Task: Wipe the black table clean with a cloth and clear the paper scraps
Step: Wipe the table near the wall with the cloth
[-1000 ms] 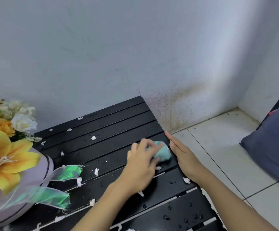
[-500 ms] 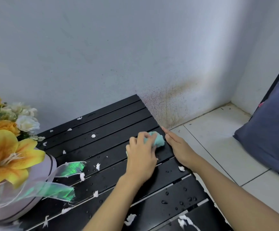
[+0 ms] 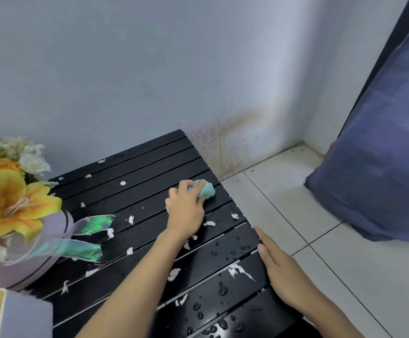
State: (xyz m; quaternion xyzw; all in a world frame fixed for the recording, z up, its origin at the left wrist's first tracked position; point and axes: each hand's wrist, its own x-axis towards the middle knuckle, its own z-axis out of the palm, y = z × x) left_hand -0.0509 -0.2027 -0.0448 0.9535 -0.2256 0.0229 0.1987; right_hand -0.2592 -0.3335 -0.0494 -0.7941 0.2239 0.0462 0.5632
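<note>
Cloth: The teal cloth sits bunched into a wad on the black table, near the far right corner and close to the right edge.
Left hand: Your left hand grips the cloth from the near side. The fingers curl over its top, so only the right end of the wad shows past your fingertips.
Right hand: Your right hand lies along the table's right edge, nearer to you than the cloth. The fingers are straight and held together, with nothing in them.
Paper scraps: White paper scraps lie scattered over most of the slats. A few small ones are toward the far side, and several lie between the flower box and your left forearm. Two lie just right of your left wrist, and a torn, stringy one is beside your right hand.
Water: Drops of water bead on the near right slats, between your two forearms.
Flower box: A round lilac box stands on the left part of the table. It holds flowers, a big yellow lily among white and orange blooms.
Ribbon: Shiny green ribbon tails trail from the box onto the slats toward your left forearm.
Wall: The pale wall runs behind the table, with a brownish speckled stain low down just past the far right corner.
Floor: White floor tiles lie to the right of the table.
Cushion: A dark blue cushion stands on the tiles at the right, well apart from the table.
</note>
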